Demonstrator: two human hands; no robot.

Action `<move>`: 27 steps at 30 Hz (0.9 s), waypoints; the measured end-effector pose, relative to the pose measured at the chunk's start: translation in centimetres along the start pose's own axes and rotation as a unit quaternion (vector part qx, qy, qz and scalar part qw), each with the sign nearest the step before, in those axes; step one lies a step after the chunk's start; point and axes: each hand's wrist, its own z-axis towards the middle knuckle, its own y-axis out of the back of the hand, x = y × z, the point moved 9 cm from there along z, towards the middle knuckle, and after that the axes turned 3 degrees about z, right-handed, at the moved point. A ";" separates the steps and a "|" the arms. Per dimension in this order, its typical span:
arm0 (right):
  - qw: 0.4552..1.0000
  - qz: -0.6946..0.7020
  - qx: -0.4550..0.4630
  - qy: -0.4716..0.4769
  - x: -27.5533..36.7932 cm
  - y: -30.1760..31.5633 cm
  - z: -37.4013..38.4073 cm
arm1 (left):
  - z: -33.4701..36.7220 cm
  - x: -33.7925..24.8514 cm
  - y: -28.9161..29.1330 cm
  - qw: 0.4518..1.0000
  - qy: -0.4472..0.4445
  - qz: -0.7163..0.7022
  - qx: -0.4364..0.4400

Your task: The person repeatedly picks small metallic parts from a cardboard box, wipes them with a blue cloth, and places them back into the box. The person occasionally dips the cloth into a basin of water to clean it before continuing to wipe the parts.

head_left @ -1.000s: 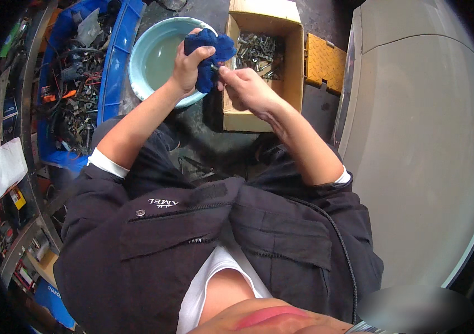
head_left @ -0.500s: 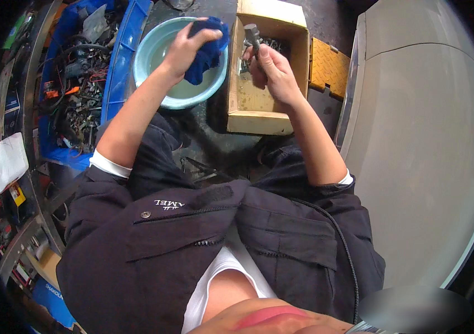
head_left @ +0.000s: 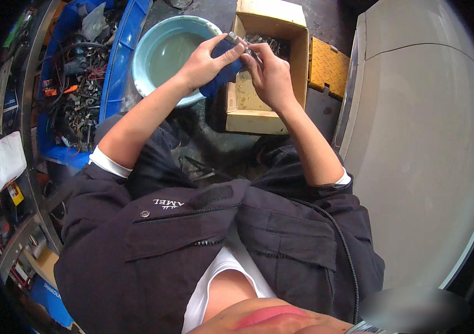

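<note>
Both my hands meet between the basin and the box, around a short grey metal part (head_left: 232, 37) that looks like a bolt. My left hand (head_left: 202, 65) is closed on a blue cloth (head_left: 220, 79) and presses it to the part's head end. The fingers of my right hand (head_left: 273, 78) pinch the other end, which they partly hide. To the left, a light blue basin (head_left: 142, 80) holds cloudy water. Under my right hand, an open cardboard box (head_left: 259, 123) has small dark metal parts (head_left: 270, 42) at its far end.
At the left stands a blue crate (head_left: 113, 83) heaped with mixed metal parts and wires, beside a metal shelf rack (head_left: 24, 122). A yellow ridged block (head_left: 329, 67) lies right of the box. A large beige panel (head_left: 420, 139) borders my right side.
My left hand has brought the cloth rightward and down, from over the basin to the metal part. My right hand has tilted the part left toward the cloth.
</note>
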 end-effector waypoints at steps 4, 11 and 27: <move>0.998 0.024 0.014 0.056 1.6 0.5 0.2 | -0.1 0.5 0.4 0.992 0.031 -0.111 -0.045; 0.997 -0.004 0.040 0.063 1.2 0.8 0.1 | -0.2 0.5 0.3 0.989 0.055 -0.132 -0.026; 0.951 0.281 0.051 -0.116 -0.3 -5.3 -1.5 | -0.8 -0.5 -1.8 0.902 0.031 -0.430 0.004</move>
